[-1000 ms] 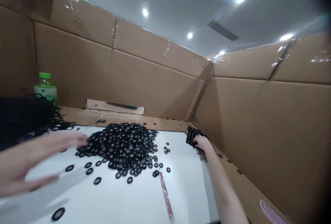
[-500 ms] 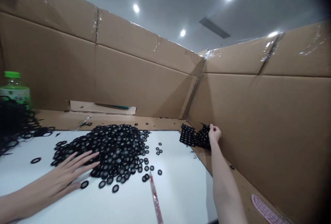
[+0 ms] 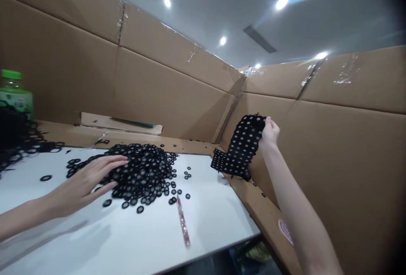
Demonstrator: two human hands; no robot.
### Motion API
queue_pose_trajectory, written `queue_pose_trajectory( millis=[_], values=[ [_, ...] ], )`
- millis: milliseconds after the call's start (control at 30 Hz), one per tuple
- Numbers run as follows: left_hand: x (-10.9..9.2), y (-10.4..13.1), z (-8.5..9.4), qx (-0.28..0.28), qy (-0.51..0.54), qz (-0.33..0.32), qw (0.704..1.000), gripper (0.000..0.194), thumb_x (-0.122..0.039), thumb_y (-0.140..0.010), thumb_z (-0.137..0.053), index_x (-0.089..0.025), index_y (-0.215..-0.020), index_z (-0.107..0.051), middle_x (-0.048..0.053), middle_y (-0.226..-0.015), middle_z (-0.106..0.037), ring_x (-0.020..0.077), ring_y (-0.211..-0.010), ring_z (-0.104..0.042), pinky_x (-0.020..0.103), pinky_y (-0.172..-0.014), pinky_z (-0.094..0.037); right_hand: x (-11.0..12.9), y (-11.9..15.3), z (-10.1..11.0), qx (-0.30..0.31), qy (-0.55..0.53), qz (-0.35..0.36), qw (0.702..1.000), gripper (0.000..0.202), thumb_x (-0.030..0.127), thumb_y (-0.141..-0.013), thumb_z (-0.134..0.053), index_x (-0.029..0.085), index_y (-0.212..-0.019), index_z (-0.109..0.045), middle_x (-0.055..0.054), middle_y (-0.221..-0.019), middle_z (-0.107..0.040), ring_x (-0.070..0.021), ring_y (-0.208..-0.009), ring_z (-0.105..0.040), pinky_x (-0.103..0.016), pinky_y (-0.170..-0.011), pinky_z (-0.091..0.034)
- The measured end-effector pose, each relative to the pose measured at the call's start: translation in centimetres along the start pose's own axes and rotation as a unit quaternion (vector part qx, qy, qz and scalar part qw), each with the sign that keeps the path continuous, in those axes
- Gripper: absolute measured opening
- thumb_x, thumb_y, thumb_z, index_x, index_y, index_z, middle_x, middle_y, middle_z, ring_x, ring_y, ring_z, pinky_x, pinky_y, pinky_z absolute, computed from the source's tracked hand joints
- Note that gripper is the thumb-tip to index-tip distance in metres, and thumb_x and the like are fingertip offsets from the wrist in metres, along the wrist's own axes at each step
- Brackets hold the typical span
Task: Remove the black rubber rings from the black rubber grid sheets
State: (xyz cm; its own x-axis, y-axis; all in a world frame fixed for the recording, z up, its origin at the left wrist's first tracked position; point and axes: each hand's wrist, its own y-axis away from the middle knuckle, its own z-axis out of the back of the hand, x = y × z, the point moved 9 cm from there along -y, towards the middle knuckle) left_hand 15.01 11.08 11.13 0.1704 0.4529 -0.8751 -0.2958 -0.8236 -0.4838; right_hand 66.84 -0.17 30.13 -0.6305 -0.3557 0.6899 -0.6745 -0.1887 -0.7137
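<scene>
A large pile of small black rings (image 3: 142, 177) lies on the white board (image 3: 127, 241). Over the pile's left side is my left hand (image 3: 91, 177), fingers stretched out and holding nothing. At the right, my right hand (image 3: 269, 133) pinches the upper right edge of a black sheet with light dots (image 3: 245, 144), which hangs beside the cardboard wall. Its lower end rests near a smaller dotted black piece (image 3: 218, 159) at the board's far right corner. A red pen-like stick (image 3: 183, 222) lies right of the pile.
Cardboard walls (image 3: 177, 93) stand behind and to the right. At the far left are a green-capped bottle (image 3: 15, 93) and a black tangled heap (image 3: 14, 139). A cardboard tray (image 3: 95, 120) holds a teal tool. A pink oval item (image 3: 285, 232) lies at the right.
My right hand has lifted the dotted black sheet, which now hangs more unfolded. My left hand has risen slightly over the pile. The view has shifted, showing the board's front edge.
</scene>
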Motion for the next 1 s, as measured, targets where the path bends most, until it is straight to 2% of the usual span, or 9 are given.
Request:
queue_pose_trajectory(
  millis=[67, 167, 267, 400, 533, 667, 733, 867, 1000],
  values=[
    [-2.2, 1.0, -1.3, 0.005, 0.064, 0.026, 0.998, 0.017, -0.008, -0.064, -0.064, -0.018, -0.077, -0.069, -0.004, -0.080, -0.065, 0.0096, -0.081, -0.055, 0.007, -0.071, -0.038, 2.6, 2.4, -1.5, 0.025, -0.087, -0.060, 0.994, 0.036, 0.053, -0.076, -0.046, 0.018, -0.067, -0.045, 0.002, -0.065, -0.048, -0.0121, -0.064, -0.051, -0.027, -0.062, -0.045],
    [-5.2, 3.2, -5.1, 0.141, 0.124, 0.114, 0.976, 0.017, -0.026, -0.074, -0.057, -0.012, -0.072, -0.067, 0.002, -0.056, -0.063, 0.0112, -0.051, -0.055, 0.013, -0.051, -0.040, 7.7, 7.4, -4.7, 0.111, -0.168, -0.086, 0.976, 0.031, 0.047, -0.077, -0.051, 0.017, -0.073, -0.050, 0.000, -0.072, -0.054, -0.0120, -0.066, -0.054, -0.027, -0.062, -0.047],
    [-9.0, 5.6, -7.5, 0.246, 0.196, 0.178, 0.932, 0.042, -0.045, -0.077, -0.044, -0.011, -0.079, -0.068, 0.014, -0.076, -0.067, 0.0212, -0.067, -0.063, 0.024, -0.055, -0.046, 13.0, 14.0, -7.8, 0.210, -0.189, -0.077, 0.956, 0.027, 0.043, -0.078, -0.053, 0.017, -0.071, -0.052, 0.001, -0.071, -0.055, -0.0110, -0.065, -0.055, -0.025, -0.062, -0.047],
    [-12.7, 6.1, -7.9, 0.259, 0.277, 0.231, 0.896, 0.042, -0.050, -0.077, -0.045, -0.014, -0.083, -0.066, 0.013, -0.089, -0.065, 0.0289, -0.092, -0.059, 0.035, -0.069, -0.048, 19.6, 23.1, -9.5, 0.292, -0.173, -0.004, 0.941, 0.027, 0.040, -0.083, -0.048, 0.019, -0.066, -0.049, 0.003, -0.064, -0.052, -0.0094, -0.063, -0.055, -0.022, -0.062, -0.047],
    [-12.0, 5.6, -6.4, 0.206, 0.280, 0.252, 0.903, 0.041, -0.053, -0.073, -0.050, -0.014, -0.076, -0.062, 0.009, -0.073, -0.063, 0.0247, -0.076, -0.060, 0.034, -0.062, -0.048, 25.6, 31.6, -8.8, 0.360, -0.143, 0.130, 0.913, 0.019, 0.030, -0.085, -0.047, 0.020, -0.072, -0.054, -0.001, -0.078, -0.061, -0.0123, -0.076, -0.059, -0.027, -0.070, -0.047],
    [-8.3, 7.5, -3.3, 0.121, 0.187, 0.296, 0.929, 0.020, -0.035, -0.067, -0.067, -0.017, -0.070, -0.057, -0.002, -0.060, -0.056, 0.0124, -0.054, -0.054, 0.021, -0.048, -0.042, 28.4, 39.0, -8.1, 0.496, -0.118, 0.260, 0.820, 0.007, 0.026, -0.082, -0.054, 0.020, -0.081, -0.059, -0.006, -0.097, -0.064, -0.0169, -0.092, -0.058, -0.031, -0.081, -0.046],
    [-6.9, 8.7, -1.0, 0.078, 0.126, 0.319, 0.936, 0.022, -0.032, -0.064, -0.070, -0.019, -0.076, -0.057, -0.003, -0.066, -0.059, 0.0120, -0.059, -0.056, 0.018, -0.049, -0.042, 27.0, 39.8, -7.2, 0.518, -0.117, 0.271, 0.803, 0.011, 0.027, -0.081, -0.055, 0.020, -0.088, -0.059, -0.007, -0.106, -0.061, -0.0184, -0.097, -0.056, -0.032, -0.083, -0.045],
    [-5.5, 10.3, 2.6, 0.070, 0.026, 0.370, 0.926, 0.024, -0.038, -0.065, -0.068, -0.019, -0.078, -0.060, 0.001, -0.077, -0.064, 0.0188, -0.076, -0.060, 0.023, -0.059, -0.047, 16.1, 34.9, -4.6, 0.362, 0.075, 0.146, 0.918, 0.017, 0.030, -0.085, -0.044, 0.020, -0.085, -0.057, -0.007, -0.090, -0.063, -0.0190, -0.083, -0.059, -0.031, -0.068, -0.046],
    [-5.2, 10.5, 0.0, 0.170, 0.011, 0.364, 0.916, 0.024, -0.038, -0.068, -0.066, -0.019, -0.082, -0.062, 0.001, -0.084, -0.064, 0.0191, -0.084, -0.059, 0.023, -0.067, -0.047, 3.2, 35.6, -4.4, 0.415, 0.383, 0.054, 0.823, 0.030, 0.041, -0.080, -0.046, 0.017, -0.095, -0.056, -0.009, -0.092, -0.061, -0.0222, -0.083, -0.058, -0.030, -0.064, -0.043]
  ],
)
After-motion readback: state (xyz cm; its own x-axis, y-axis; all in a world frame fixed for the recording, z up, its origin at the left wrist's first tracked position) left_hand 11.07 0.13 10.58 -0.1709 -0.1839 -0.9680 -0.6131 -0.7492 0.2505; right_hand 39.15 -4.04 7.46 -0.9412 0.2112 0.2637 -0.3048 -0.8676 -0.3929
